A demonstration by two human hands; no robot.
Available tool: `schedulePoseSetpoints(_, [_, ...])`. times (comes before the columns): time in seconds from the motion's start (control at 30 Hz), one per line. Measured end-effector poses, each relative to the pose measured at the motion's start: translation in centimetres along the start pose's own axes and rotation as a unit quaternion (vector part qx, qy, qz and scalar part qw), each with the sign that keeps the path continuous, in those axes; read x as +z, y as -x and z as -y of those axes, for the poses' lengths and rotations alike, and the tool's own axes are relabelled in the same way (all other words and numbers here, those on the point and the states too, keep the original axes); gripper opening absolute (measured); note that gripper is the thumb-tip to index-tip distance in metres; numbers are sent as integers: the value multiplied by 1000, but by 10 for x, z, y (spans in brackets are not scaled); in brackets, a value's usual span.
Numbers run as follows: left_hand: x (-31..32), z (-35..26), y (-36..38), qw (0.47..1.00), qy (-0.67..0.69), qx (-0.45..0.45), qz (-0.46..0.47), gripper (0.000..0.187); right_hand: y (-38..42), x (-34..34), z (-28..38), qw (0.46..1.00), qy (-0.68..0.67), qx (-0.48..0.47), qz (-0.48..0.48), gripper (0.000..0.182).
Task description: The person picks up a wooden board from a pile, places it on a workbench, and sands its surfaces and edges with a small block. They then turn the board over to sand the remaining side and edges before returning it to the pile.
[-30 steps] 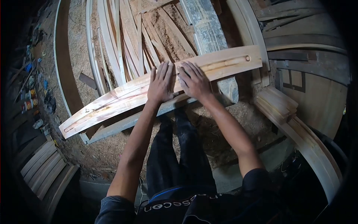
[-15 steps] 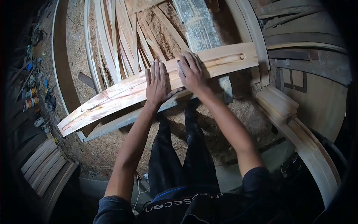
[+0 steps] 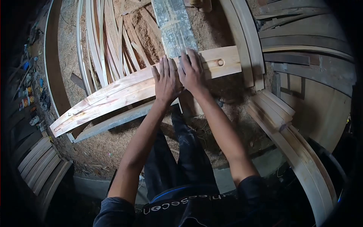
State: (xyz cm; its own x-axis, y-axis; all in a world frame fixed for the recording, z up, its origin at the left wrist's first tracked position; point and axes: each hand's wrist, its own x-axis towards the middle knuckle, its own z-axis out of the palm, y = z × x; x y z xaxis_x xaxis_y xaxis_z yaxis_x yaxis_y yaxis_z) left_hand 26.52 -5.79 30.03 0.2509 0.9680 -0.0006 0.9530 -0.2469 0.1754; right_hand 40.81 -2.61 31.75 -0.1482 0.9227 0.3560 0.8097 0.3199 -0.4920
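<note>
A long curved wooden plank [image 3: 113,92] with a routed slot lies across a grey metal machine bed [image 3: 174,26] and a metal rail [image 3: 113,122]. My left hand [image 3: 165,81] presses flat on the plank near its middle. Right beside it, my right hand [image 3: 192,72] also lies flat on the plank, fingers spread, over the start of the slot [image 3: 215,63]. Both palms rest on top of the wood; neither hand wraps around it.
Thin curved wood strips [image 3: 102,41] lie in sawdust at the back left. Stacked curved frame pieces [image 3: 287,128] run along the right, flat boards [image 3: 38,162] lie at the lower left. Small bottles and cans [image 3: 28,98] line the left edge. My dark trouser legs [image 3: 177,151] stand below.
The plank has slid left across the machine bed under both hands. My hands have come close together, and the view has shifted a little.
</note>
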Motion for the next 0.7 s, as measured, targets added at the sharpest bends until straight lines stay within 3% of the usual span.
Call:
schedulePoseSetpoints(0.1, [-14,-7,1,997,48,-7,66,143,-8,-23,-56,1000,7,17,-6,45])
schedulePoseSetpoints(0.13, [-19,-8,1,997,46,-6,69,143,-10,-38,-81,997,24,76,7,46])
schedulePoseSetpoints(0.2, [-26,-11,-2,994,30,-17,101,143,-19,-62,-125,990,37,102,-87,45])
schedulePoseSetpoints(0.23, [-26,-14,-3,992,21,-31,120,143,-22,-64,-132,989,54,108,-90,45])
schedulePoseSetpoints(0.37, [-27,-16,-3,994,23,-28,100,141,-18,-56,-100,986,102,101,-84,43])
schedulePoseSetpoints(0.4, [-30,-17,-5,995,21,-26,97,141,-14,-44,-87,994,13,97,-56,44])
schedulePoseSetpoints(0.47, [-32,-18,-5,992,7,-34,125,141,-4,-32,-60,1000,-2,19,-17,43])
schedulePoseSetpoints(0.57, [-25,-17,-5,994,17,-31,101,142,-5,-48,-79,1000,1,4,0,41])
schedulePoseSetpoints(0.7, [-24,-16,-1,994,12,-24,104,141,-13,-78,-118,992,82,58,-74,41])
